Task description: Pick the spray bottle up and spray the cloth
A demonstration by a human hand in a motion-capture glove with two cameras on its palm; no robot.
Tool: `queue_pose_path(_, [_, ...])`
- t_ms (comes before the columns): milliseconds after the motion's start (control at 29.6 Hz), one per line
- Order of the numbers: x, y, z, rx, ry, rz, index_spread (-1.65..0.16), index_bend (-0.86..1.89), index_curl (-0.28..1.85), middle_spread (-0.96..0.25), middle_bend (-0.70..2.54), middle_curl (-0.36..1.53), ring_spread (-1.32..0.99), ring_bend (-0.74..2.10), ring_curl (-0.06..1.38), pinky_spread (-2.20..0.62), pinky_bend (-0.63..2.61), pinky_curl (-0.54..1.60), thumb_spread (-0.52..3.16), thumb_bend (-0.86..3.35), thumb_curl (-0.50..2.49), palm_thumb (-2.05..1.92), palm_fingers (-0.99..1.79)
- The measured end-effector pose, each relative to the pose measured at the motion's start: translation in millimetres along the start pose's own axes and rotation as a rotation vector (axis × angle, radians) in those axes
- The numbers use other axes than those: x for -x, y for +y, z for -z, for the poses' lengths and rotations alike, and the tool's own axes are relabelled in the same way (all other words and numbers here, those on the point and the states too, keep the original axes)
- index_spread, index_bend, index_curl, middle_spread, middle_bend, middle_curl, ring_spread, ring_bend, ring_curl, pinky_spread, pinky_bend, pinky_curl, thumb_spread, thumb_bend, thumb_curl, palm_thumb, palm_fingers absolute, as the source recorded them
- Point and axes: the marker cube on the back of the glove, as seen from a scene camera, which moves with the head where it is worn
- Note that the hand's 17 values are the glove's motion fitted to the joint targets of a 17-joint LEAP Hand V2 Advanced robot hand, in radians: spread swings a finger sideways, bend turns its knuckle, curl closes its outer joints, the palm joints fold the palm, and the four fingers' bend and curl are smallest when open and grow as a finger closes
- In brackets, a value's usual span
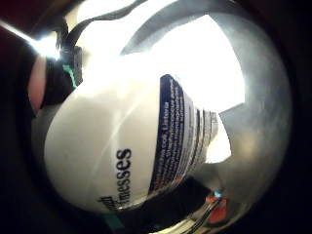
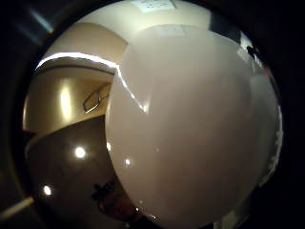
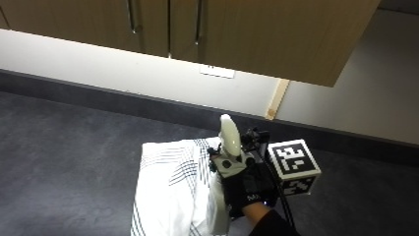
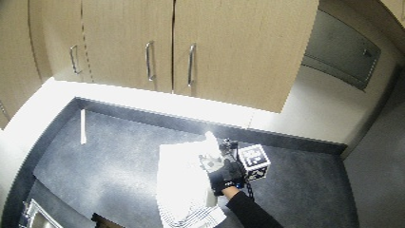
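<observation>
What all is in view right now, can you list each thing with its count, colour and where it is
spray bottle: one, white with a dark blue label panel, held upright over the right edge of the cloth.
cloth: one, white with thin dark stripes, lying rumpled on the countertop, left of the hand.
countertop: one, dark grey, under everything.
cabinet doors: several, light wood with metal bar handles, mounted above the counter.
white strip: one, lying flat on the countertop near its far left corner.
sink: part of one, metal, at the counter's near left corner.
right hand: one, black glove, its grip closed round the spray bottle, black sleeve behind it.
</observation>
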Motion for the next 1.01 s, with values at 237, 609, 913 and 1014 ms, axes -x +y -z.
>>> queue_pose_path(237, [9.4, 9.2, 7.7, -0.161, 0.006, 0.206, -0.18, 0.25, 0.68, -0.11, 0.39, 0.67, -0.17, 0.44, 0.59, -0.07, 0.25, 0.49, 0.92, -0.02, 0.8, 1.21, 1.15])
queue_pose_path(609, [19.7, 5.3, 10.2, -0.203, -0.017, 0.206, -0.18, 0.25, 0.69, -0.11, 0.4, 0.67, -0.17, 0.45, 0.6, -0.09, 0.26, 0.5, 0.87, -0.01, 0.81, 1.2, 1.16])
queue_pose_path(913, [53.0, -3.6, -1.0, -0.244, -0.102, 0.195, -0.18, 0.25, 0.69, -0.11, 0.4, 0.68, -0.17, 0.46, 0.6, -0.1, 0.27, 0.51, 0.84, -0.01, 0.82, 1.19, 1.17])
queue_pose_path(1014, [61.2, -12.7, -10.2, -0.245, -0.118, 0.206, -0.18, 0.25, 0.69, -0.11, 0.4, 0.68, -0.16, 0.46, 0.6, -0.1, 0.27, 0.51, 0.83, -0.02, 0.82, 1.19, 1.16])
